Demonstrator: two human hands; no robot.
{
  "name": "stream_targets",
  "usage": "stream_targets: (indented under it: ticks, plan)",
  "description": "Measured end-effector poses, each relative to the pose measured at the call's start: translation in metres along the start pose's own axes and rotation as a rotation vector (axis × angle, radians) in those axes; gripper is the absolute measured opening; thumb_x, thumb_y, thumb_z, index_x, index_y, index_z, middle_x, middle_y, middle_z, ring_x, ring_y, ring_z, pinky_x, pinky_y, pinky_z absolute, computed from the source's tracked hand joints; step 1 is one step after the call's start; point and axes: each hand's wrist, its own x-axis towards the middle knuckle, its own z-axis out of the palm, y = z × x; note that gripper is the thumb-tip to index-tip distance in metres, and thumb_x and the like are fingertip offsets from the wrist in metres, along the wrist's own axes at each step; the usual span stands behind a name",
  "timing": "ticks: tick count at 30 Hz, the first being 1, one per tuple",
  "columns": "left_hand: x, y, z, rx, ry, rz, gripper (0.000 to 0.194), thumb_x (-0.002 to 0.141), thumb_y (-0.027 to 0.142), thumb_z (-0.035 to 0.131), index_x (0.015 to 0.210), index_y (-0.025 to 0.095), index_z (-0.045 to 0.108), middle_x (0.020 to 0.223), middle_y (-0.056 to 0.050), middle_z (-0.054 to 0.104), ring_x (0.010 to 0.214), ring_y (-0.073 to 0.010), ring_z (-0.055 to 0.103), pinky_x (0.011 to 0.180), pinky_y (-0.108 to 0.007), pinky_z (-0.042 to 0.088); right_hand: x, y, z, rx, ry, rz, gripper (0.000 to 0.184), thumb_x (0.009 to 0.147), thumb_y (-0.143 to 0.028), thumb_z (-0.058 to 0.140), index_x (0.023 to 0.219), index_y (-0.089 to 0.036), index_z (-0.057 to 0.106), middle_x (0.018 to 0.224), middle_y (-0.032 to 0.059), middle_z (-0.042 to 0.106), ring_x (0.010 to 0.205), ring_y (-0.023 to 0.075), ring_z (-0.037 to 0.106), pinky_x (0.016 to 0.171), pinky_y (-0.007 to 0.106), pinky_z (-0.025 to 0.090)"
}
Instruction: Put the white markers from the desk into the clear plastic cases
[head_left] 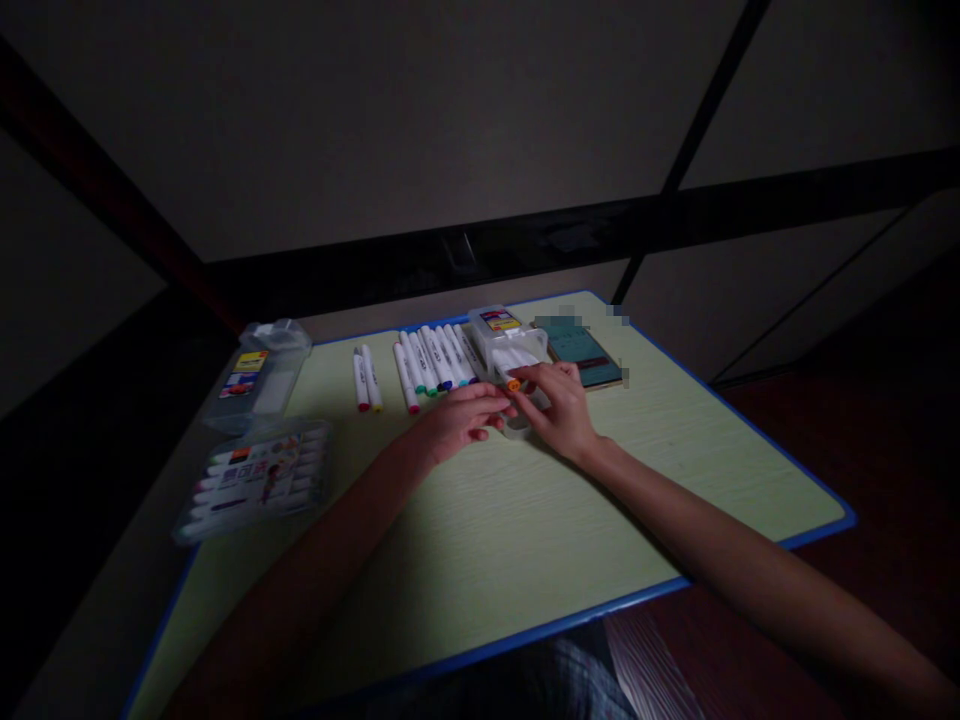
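A clear plastic case (491, 337) lies on its side with its open end toward me and white markers inside. My right hand (561, 408) is at that opening, with its fingertips closed around the end of an orange-tipped marker (513, 384). Just left of it is my left hand (466, 418), its fingers loosely stretched and apart, fingertips close to the same marker. Whether they touch it I cannot tell. Behind the left hand lies a row of white markers (431, 358) with coloured ends. The case's flap (516, 430) is partly hidden under my hands.
Two markers (367, 380) lie apart, farther left. At the table's left edge are an opened clear case (251, 385) and a closed case of markers (259, 482). A green book (581, 350) lies right of the clear case. The table (480, 560) has a blue rim, with a wall behind.
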Motion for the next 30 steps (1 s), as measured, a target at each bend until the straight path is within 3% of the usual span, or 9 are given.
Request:
stream_targets:
  ticks: [16,23,30]
  plan:
    - [0.0038,-0.0040,-0.0031,-0.020,0.011,0.010,0.021,0.069,0.020,0.064,0.088,0.014,0.055,0.076,-0.002,0.060,0.060,-0.0065,0.051,0.048,-0.019,0.024,0.0055,-0.0047,-0.0047,-0.112,-0.117,0.067,0.025,0.087,-0.029,0.047,0.107,-0.021,0.059,0.099,0.0058,0.061,0.095,0.0213,0.052,0.081,0.035,0.030]
    - [0.0045,-0.0041,-0.0042,-0.027,0.009,0.006,0.019,0.071,0.018,0.062,0.088,0.014,0.056,0.077,-0.002,0.060,0.060,-0.0065,0.050,0.048,-0.019,0.023,0.0062,-0.0064,-0.0050,-0.113,-0.107,0.117,0.021,0.086,-0.029,0.048,0.103,-0.019,0.056,0.100,0.0046,0.062,0.094,0.0207,0.051,0.080,0.034,0.031]
    - [0.0033,-0.0018,-0.0036,-0.026,0.030,-0.010,0.017,0.071,0.017,0.061,0.087,0.014,0.057,0.077,-0.003,0.060,0.060,-0.0064,0.050,0.048,-0.019,0.023,0.0098,-0.0019,-0.0029,-0.240,-0.057,0.247,0.019,0.084,-0.034,0.050,0.093,-0.020,0.058,0.089,0.0039,0.060,0.084,0.0210,0.051,0.069,0.032,0.027]
